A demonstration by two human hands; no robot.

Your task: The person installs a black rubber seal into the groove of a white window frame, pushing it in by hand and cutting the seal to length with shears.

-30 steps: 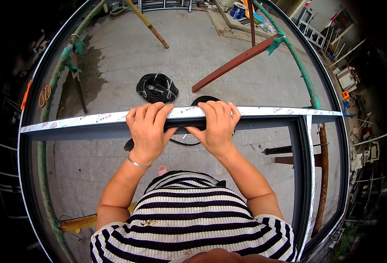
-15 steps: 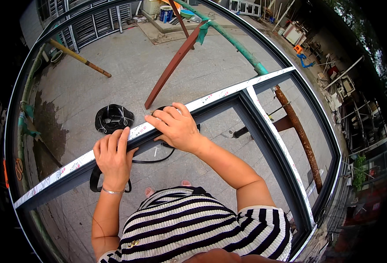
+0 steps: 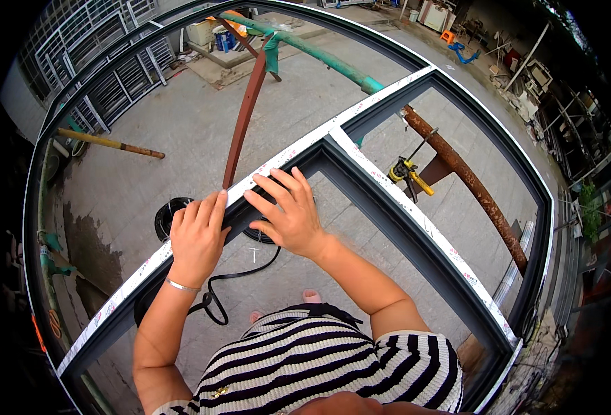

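A large dark window frame with white film on its bars lies in front of me, a cross bar branching off it. My left hand rests over the long bar, fingers together on the white face and thumb on the dark inner side. Just right of it, my right hand has its fingers spread, their tips on the same bar. What lies under the fingertips is hidden. Below the bar hangs a looping black strip, whose upper end passes behind my right hand. A black coil shows on the ground beyond my left hand.
Supports under the frame include a green pipe, a rusty pipe and a red-brown beam. A yellow-and-black tool sits by the rusty pipe. Metal grilles stand at far left; an orange stool stands far right.
Both hands have moved along the bar toward the cross bar. My right fingers have spread apart. The view has shifted, and the yellow-and-black tool now shows beyond the cross bar.
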